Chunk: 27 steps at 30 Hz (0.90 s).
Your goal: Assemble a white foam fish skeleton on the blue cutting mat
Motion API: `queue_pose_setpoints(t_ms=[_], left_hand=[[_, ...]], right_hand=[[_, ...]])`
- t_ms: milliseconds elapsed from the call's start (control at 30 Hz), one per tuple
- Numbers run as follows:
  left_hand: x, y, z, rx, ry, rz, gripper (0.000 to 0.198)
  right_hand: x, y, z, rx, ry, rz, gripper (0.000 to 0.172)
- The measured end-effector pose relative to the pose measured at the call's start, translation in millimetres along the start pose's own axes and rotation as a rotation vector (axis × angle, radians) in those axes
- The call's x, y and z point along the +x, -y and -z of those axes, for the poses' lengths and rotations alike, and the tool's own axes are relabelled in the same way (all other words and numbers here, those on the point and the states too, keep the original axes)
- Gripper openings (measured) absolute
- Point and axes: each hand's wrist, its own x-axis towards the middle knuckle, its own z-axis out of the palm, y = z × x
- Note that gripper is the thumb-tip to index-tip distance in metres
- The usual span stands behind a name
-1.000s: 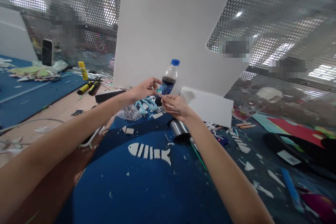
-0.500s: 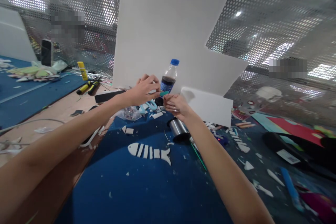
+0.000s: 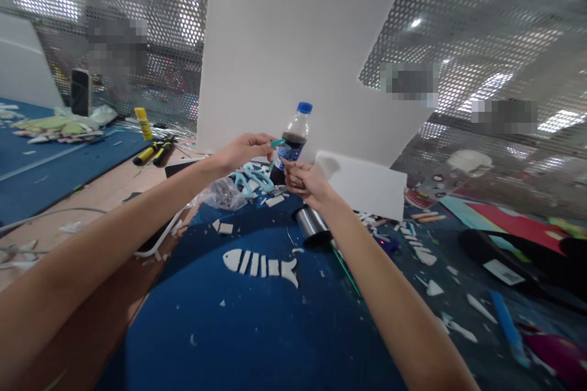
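Observation:
My left hand (image 3: 250, 149) pinches a small teal strip (image 3: 277, 142) in front of a bottle of dark drink (image 3: 293, 145) with a blue cap. Just to the right and lower, my right hand (image 3: 305, 182) has its thumb and fingertips pressed together; whatever may be between them is too small to make out. Beneath the right wrist lies a spool of clear line (image 3: 312, 227). On the blue mat (image 3: 257, 336), nearer to me, several white cut pieces form a fish shape (image 3: 261, 264). Light blue scissors (image 3: 257, 177) rest behind, partly covered.
A white board (image 3: 293, 43) stands at the back. To the left are yellow-and-black pliers (image 3: 156, 149), a glue stick (image 3: 143, 123) and a phone (image 3: 81, 91). White scraps (image 3: 422, 253), a black strap-like item (image 3: 495, 256) and a blue tool (image 3: 510, 327) lie on the right.
My left hand has moved left and slightly up, away from my right hand, with the teal strip in its fingers. My right hand has stayed nearly in place.

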Motion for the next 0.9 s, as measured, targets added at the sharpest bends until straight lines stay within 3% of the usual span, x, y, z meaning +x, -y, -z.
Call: queue_pose_setpoints(t_ms=[133, 467, 900], left_hand=[[1, 8, -1.1, -0.011, -0.116, 0.002, 0.027], [4, 13, -0.8, -0.018, -0.28, -0.005, 0.035], [8, 5, 3.2, -0.313, -0.373, 0.146, 0.027]], right_hand=[[-2, 3, -3, 0.038, -0.039, 0.056, 0.015], [-4, 5, -10, 0.016, -0.036, 0.023, 0.022], [5, 6, 20, -0.314, -0.35, 0.198, 0.034]])
